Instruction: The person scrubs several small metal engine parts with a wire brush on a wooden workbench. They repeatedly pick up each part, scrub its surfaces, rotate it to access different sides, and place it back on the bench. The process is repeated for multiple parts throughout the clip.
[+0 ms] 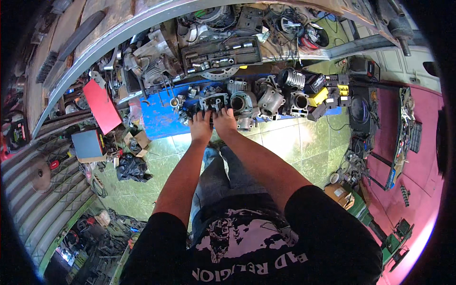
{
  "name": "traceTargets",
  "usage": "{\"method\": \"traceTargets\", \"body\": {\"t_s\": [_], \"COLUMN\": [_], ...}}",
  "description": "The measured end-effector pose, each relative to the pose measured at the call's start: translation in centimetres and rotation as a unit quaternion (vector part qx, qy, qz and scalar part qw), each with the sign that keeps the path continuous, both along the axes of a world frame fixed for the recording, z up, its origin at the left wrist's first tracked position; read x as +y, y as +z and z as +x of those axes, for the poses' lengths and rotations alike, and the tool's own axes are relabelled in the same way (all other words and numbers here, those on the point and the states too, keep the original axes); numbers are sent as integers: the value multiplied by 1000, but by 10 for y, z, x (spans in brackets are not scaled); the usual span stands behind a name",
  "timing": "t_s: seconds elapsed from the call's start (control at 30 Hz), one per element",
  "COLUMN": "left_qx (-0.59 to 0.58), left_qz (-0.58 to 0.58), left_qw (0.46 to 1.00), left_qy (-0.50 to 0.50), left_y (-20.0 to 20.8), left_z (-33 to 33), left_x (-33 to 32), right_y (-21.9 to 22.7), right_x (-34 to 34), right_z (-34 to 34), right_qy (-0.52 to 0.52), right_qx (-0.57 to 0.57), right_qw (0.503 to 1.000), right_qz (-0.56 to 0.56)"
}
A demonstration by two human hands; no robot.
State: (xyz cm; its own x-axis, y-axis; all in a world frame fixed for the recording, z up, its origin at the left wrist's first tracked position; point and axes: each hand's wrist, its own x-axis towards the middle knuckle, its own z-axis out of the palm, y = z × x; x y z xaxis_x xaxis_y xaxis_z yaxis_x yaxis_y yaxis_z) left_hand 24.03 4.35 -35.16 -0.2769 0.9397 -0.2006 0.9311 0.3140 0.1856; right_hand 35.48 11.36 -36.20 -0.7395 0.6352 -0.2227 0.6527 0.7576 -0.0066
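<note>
Both hands are together at the near edge of a blue bench top. My left hand and my right hand have their fingers on a grey metal engine part that looks like a cylinder head, gripping its near side. My fingers partly hide its lower portion. Just right of it stands an engine cylinder with an open bore. Farther right are another engine casting and a second cylinder. Left of my hands lies a small metal part with a round opening.
A socket tool case and a brake disc lie behind the bench top. Black and yellow boxes stand at its right end. A red panel leans at the left. On the floor sit a black plastic bag and a cardboard box.
</note>
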Motion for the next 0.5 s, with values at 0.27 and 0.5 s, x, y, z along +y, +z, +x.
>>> {"method": "traceTargets", "body": {"t_s": [0.27, 0.5], "left_qx": [-5, 43], "left_qz": [1, 55], "left_qw": [999, 996], "left_qy": [-41, -55], "left_y": [2, -18], "left_z": [-7, -11], "left_x": [8, 2], "right_y": [-10, -7], "right_x": [-6, -2], "right_z": [-3, 0], "right_qy": [-47, -37], "right_qx": [41, 67], "right_qw": [998, 997], "right_qz": [13, 7]}}
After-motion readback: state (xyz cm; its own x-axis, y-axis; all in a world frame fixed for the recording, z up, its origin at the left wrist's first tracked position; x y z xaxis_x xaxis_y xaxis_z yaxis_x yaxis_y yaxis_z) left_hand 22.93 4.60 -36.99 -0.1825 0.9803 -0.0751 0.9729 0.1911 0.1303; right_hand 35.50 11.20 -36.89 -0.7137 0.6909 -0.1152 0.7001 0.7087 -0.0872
